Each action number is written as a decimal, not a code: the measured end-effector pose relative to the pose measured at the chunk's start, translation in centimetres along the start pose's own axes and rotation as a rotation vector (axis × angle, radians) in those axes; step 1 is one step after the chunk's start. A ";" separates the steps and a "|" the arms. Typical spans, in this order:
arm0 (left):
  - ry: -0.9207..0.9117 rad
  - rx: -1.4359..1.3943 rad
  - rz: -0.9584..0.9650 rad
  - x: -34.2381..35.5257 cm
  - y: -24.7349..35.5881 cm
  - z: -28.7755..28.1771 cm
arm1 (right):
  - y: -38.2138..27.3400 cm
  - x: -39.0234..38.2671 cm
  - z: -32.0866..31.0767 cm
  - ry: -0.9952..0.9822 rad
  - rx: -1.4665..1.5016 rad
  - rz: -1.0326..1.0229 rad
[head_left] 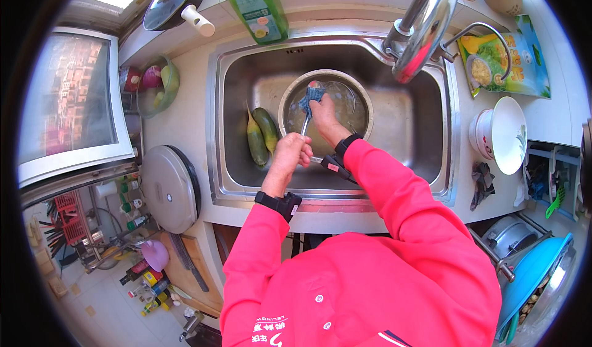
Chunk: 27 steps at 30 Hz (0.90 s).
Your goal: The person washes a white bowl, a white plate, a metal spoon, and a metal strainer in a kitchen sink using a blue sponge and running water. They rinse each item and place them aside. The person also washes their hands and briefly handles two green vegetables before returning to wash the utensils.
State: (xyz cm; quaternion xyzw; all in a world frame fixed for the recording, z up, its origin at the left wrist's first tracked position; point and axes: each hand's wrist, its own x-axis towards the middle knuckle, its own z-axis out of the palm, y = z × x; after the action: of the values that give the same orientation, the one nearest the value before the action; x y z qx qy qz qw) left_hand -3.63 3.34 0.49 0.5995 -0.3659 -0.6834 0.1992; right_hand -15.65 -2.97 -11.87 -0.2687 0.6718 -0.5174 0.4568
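Over the round metal basin in the sink, my right hand is closed on a blue cloth. The cloth is wrapped about the upper end of a slim metal utensil, so its head is hidden and its exact kind cannot be told. My left hand grips the utensil's lower part, just outside the basin's near rim. Water stands in the basin. Two long green radishes lie side by side on the sink floor, left of the basin.
The steel sink surrounds the basin, with a faucet at its far right. A green soap bottle stands behind it. Left is a grey round lid; right are a white bowl and a dark rag.
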 end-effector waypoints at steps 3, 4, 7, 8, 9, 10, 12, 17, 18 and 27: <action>0.014 0.006 -0.005 0.3 0.4 -0.1 | 0.2 -1.4 -0.5 -0.063 -0.067 -0.003; 0.033 0.044 -0.009 0.5 0.4 -0.1 | -0.1 -1.8 -0.8 -0.074 -0.116 -0.031; 0.042 0.118 0.052 0.7 0.1 0.2 | -1.8 -2.2 -2.0 -0.040 -0.199 -0.141; 0.015 0.126 0.069 0.6 0.0 0.2 | -2.4 -2.1 -2.6 -0.021 -0.198 -0.217; 0.016 0.145 0.084 0.6 0.0 0.0 | -3.1 -1.6 -3.2 -0.066 -0.269 -0.199; 0.004 0.163 0.092 0.6 -0.1 -0.3 | -3.6 -1.3 -3.9 -0.114 -0.374 -0.278; 0.005 0.232 0.131 0.4 0.0 -1.3 | -4.6 -0.5 -5.2 -0.180 -0.575 -0.416; 0.118 0.798 0.441 -0.3 0.7 -3.7 | -6.2 -0.7 -7.2 -0.716 -0.667 -0.659; 0.156 0.988 0.502 -0.4 0.9 -3.8 | -6.5 -1.1 -7.3 -0.796 -0.707 -0.775; 0.128 1.179 0.578 -1.0 2.0 -3.1 | -8.3 -3.1 -6.6 -1.014 -0.842 -0.627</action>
State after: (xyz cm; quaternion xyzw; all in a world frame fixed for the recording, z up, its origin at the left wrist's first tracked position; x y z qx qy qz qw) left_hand -0.76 1.96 2.56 0.5251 -0.8126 -0.2505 0.0345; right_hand -21.09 -0.09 -2.75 -0.8079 0.4113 -0.1339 0.4002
